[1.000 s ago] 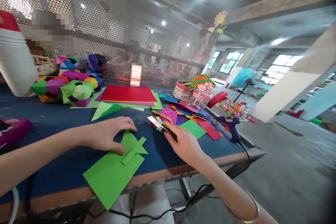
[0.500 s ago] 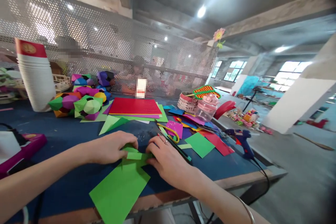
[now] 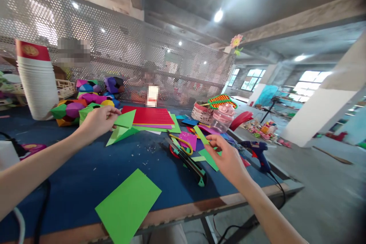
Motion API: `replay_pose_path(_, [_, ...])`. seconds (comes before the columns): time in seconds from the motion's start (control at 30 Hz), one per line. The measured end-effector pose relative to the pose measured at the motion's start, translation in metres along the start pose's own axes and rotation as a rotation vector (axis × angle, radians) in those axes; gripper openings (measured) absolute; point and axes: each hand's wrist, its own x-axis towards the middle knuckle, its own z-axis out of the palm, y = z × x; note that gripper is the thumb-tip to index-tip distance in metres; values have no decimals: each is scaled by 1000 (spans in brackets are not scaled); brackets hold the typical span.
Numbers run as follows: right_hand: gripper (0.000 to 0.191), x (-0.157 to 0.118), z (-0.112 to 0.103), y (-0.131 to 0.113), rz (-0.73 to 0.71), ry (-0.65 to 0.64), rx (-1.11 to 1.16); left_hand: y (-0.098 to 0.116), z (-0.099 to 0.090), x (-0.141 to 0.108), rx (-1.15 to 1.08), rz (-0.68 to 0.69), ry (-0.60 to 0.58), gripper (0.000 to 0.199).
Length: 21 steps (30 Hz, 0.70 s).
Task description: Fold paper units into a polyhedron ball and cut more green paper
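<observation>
My left hand [image 3: 98, 122] pinches a green paper piece [image 3: 126, 119] above another folded light-green paper [image 3: 118, 135] at the back left of the table. Between the fingers of my right hand [image 3: 225, 156] is a narrow green paper strip [image 3: 201, 135], held over the scattered paper on the right. A green sheet [image 3: 128, 204] lies at the table's front edge, untouched. The black and teal cutter [image 3: 192, 166] rests between my hands, beside scissors with yellow handles [image 3: 183, 144]. Behind them is a stack of red sheets [image 3: 147, 116].
Stacked paper cups [image 3: 37, 84] and colourful paper balls [image 3: 70, 111] stand at the left. A pink bottle [image 3: 222, 118], a small basket [image 3: 201, 112] and a blue glue gun [image 3: 259, 154] with its cable are on the right. A perforated screen [image 3: 114, 45] rises behind the table.
My hands have moved apart from the middle: the left went back and left with a green piece, the right went right with a strip. The cutter is now uncovered.
</observation>
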Motion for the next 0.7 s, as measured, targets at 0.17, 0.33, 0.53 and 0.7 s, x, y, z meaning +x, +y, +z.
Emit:
replay_pose_path(0.17, [36, 0, -21, 44, 151, 50, -65, -5, 6, -2, 416, 189, -5, 30])
replay_pose_path(0.33, [38, -4, -21, 70, 249, -65, -145, 20, 11, -23, 339, 468, 77, 26])
replay_pose_path(0.53, [33, -11, -19, 73, 253, -121, -201, 52, 34, -65, 58, 715, -458, 15])
replay_pose_path(0.7, [35, -10, -23, 68, 252, -70, -303, 62, 30, -77, 109, 545, -878, 44])
